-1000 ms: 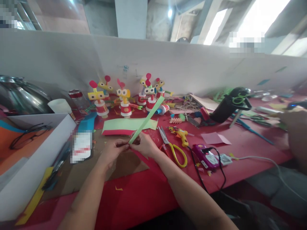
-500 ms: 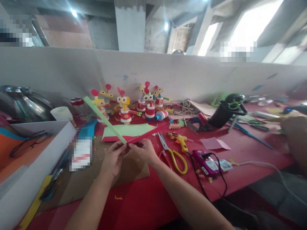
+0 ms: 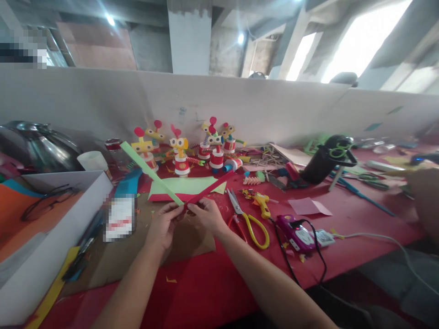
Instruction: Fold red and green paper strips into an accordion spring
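Observation:
My left hand [image 3: 164, 225] and my right hand [image 3: 205, 214] meet over the red table, both pinching the joined ends of two paper strips. A light green strip [image 3: 151, 172] runs up and to the left from the pinch. A red strip [image 3: 210, 187] runs up and to the right from it. Just behind the hands lies a green sheet on a red sheet [image 3: 187, 186]. Brown cardboard [image 3: 187, 241] lies under the hands.
Yellow-handled scissors [image 3: 249, 221] and a yellow glue gun [image 3: 261, 202] lie right of my hands, with a purple device [image 3: 295, 232] and cables. Several paper-cup figures [image 3: 181, 157] stand at the back wall. A white box [image 3: 51, 228] with glasses sits left. Another person's arm [image 3: 425, 196] is far right.
The green strip swung from pointing up-right to up-left, and the red strip now sticks out to the right. Both hands stayed pinched together at the same spot.

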Tool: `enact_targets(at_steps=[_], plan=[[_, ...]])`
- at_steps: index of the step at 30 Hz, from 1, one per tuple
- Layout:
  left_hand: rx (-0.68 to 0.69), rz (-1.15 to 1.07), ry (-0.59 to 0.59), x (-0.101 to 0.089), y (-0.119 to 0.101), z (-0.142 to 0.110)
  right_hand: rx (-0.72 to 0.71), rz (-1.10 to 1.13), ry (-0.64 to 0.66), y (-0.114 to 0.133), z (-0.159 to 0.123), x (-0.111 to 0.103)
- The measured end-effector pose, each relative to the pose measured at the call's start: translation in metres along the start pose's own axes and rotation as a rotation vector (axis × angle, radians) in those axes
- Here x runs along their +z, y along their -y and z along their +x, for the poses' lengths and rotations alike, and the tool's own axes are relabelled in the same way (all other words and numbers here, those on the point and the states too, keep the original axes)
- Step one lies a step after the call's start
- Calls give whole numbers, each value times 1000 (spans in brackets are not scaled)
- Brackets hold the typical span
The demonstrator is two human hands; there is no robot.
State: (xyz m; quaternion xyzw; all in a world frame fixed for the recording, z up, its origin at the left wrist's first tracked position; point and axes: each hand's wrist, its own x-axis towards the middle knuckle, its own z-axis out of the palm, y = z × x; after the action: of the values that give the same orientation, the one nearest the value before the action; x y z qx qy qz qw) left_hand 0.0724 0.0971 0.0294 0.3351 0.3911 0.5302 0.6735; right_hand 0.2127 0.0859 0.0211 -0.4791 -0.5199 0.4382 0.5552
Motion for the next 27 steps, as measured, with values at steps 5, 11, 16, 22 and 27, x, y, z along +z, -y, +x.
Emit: enact_targets(at_steps=[5,11,16,22,27], plan=[[-52,-13,44,0,0,-1,-46,-58,7,-1,0,-1],[-17,2,10,-1,0,0,148,223,49,0,1,0],[13,-7,-29,1,5,0,282,446,72,1,-1,4],[76,-10,-115,3,11,0,45,151,19,0,-9,12],[71,98,-53,-4,8,2,-22,-79,-27,-4,-7,7]])
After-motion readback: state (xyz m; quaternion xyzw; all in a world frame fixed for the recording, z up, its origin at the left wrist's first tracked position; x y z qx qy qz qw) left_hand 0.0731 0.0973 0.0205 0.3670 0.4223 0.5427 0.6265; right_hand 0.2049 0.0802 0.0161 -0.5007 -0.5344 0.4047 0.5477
